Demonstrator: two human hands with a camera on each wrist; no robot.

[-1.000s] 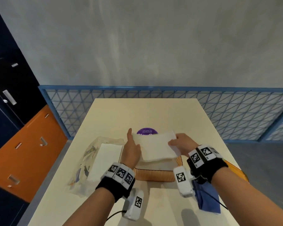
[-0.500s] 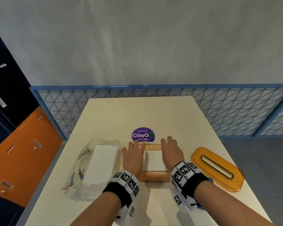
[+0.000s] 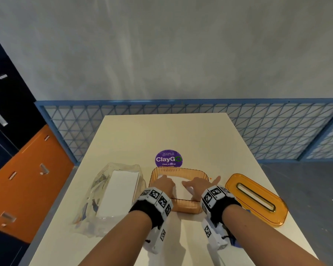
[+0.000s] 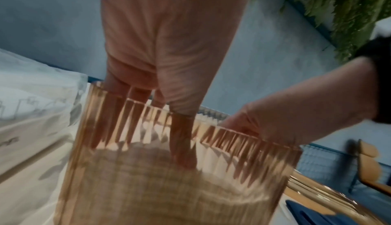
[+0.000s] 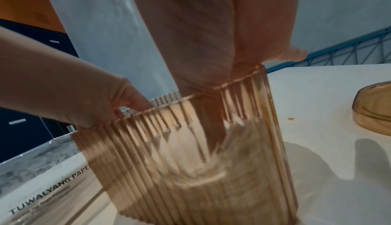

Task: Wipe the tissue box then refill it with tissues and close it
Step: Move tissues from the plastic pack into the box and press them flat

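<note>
The orange ribbed tissue box (image 3: 179, 170) stands open at the table's middle, with a white tissue stack (image 3: 178, 184) inside. My left hand (image 3: 162, 183) and right hand (image 3: 195, 186) both reach down into it, straight fingers pressing on the tissues. The right thumb sticks out over the box's right rim. In the left wrist view, the left fingers (image 4: 182, 145) show through the ribbed wall (image 4: 169, 186). In the right wrist view, the right hand (image 5: 211, 71) plunges past the box's rim (image 5: 211, 170). The orange slotted lid (image 3: 256, 198) lies upside up to the right.
A clear plastic pack of white tissues (image 3: 117, 192) lies left of the box. A purple ClayGo sticker (image 3: 168, 158) sits just beyond it. A blue cloth (image 3: 236, 244) peeks out under my right wrist. A blue mesh fence (image 3: 277, 131) runs behind the table.
A second ago both hands held the tissue stack above the box. They lowered it in, and now press it deeper, so the box's far rim shows.
</note>
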